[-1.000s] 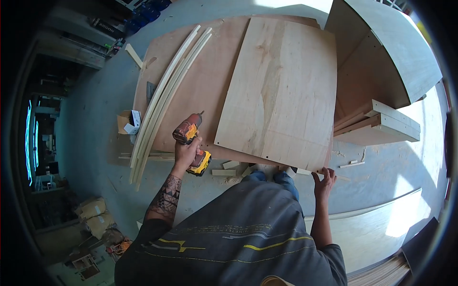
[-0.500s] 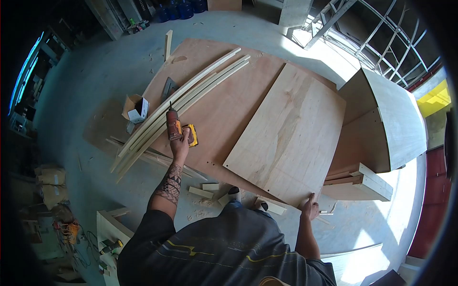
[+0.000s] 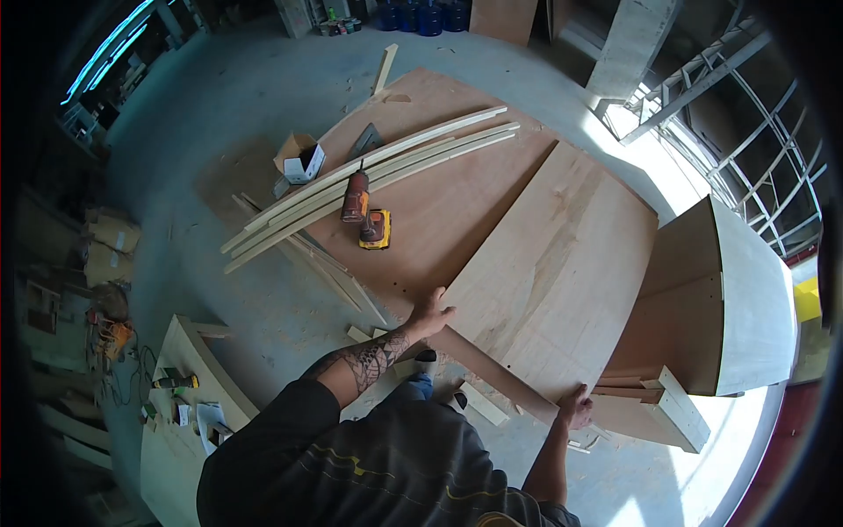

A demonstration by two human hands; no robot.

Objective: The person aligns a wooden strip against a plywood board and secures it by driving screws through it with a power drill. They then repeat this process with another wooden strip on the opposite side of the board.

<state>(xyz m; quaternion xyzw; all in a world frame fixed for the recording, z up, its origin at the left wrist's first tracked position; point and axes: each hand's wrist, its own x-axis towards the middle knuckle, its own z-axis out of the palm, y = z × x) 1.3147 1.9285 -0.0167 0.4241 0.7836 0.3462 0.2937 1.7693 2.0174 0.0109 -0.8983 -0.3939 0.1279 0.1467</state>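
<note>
A pale plywood panel (image 3: 553, 263) lies on top of a larger brown board, its near edge facing me. My left hand (image 3: 430, 316) is at the panel's near left corner, fingers closed around the edge. At the near right corner, my right hand (image 3: 576, 409) grips the panel, with some fingers hidden beneath it. A cordless drill (image 3: 356, 198) with a yellow-trimmed battery rests on the brown board (image 3: 421, 237), apart from both hands. Beyond it lie several long, pale wood strips (image 3: 386, 167).
An open cardboard box (image 3: 299, 160) stands beside the strips. To the right are a large wooden cabinet-like piece (image 3: 694, 281) and a smaller wooden frame (image 3: 672, 413). Offcuts (image 3: 483, 404) lie near my feet. Another drill (image 3: 176, 382) sits on a curved bench (image 3: 171, 448) at left.
My left hand has let go of the drill, leaving it on the brown board, and has moved right to the panel's corner. My right hand stays at the other corner. The view has shifted.
</note>
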